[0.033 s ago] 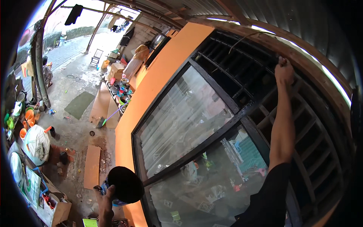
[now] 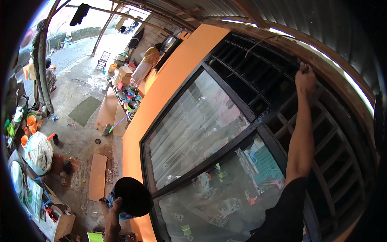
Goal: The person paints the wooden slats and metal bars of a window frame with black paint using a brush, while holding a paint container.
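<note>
My left hand (image 2: 111,211) grips the side of a round paint can (image 2: 132,197), low in the view. The can's inside is black, and some blue shows on its outside. My right arm reaches up to the top edge of a dark slatted vent frame (image 2: 254,74) above a window. There my right hand (image 2: 306,82) is closed, with its fingers at the frame's upper bar; what it holds is too dark and small to make out. Below the vent, black-painted window bars (image 2: 209,159) surround the glass panes (image 2: 197,117), which show a patterned curtain behind. Parts of the frame look wet and glossy.
An orange wall (image 2: 169,86) borders the window. Wooden roof beams and corrugated metal sheet (image 2: 314,24) hang close above. Down on the floor lie an orange-brown board (image 2: 98,177) and a purple-handled broom (image 2: 121,121). Two people are farther off, one by the wall (image 2: 145,64).
My right hand has shifted slightly right and down along the upper bar. The left hand and paint can have hardly moved.
</note>
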`<act>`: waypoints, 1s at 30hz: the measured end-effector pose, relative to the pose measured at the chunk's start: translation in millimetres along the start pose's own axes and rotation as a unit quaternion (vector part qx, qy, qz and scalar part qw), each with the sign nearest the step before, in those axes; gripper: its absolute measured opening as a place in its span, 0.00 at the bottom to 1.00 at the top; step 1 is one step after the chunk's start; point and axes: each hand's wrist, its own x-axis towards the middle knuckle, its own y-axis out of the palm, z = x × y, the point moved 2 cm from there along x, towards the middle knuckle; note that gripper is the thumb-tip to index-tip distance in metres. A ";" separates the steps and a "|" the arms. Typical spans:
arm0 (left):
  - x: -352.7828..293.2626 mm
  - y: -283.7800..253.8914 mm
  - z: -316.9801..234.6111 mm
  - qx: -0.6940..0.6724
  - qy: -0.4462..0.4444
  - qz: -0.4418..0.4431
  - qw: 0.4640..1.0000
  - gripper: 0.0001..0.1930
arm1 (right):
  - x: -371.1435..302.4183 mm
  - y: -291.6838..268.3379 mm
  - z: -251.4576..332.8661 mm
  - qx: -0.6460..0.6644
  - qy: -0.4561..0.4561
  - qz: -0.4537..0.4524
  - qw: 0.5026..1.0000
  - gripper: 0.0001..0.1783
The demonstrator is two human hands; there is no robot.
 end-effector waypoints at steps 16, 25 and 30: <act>1.9 -21.4 -10.0 0.010 0.011 0.018 1.000 0.52 | -19.2 -6.6 15.3 -0.082 0.026 0.077 0.993 0.22; -1.8 -14.0 -21.0 0.031 -0.025 0.031 0.999 0.51 | -7.6 -5.9 11.8 -0.096 -0.019 0.063 0.993 0.21; 10.9 -10.4 -0.8 0.058 -0.052 -0.012 0.997 0.49 | 4.7 32.1 -15.9 -0.213 -0.049 0.088 0.972 0.23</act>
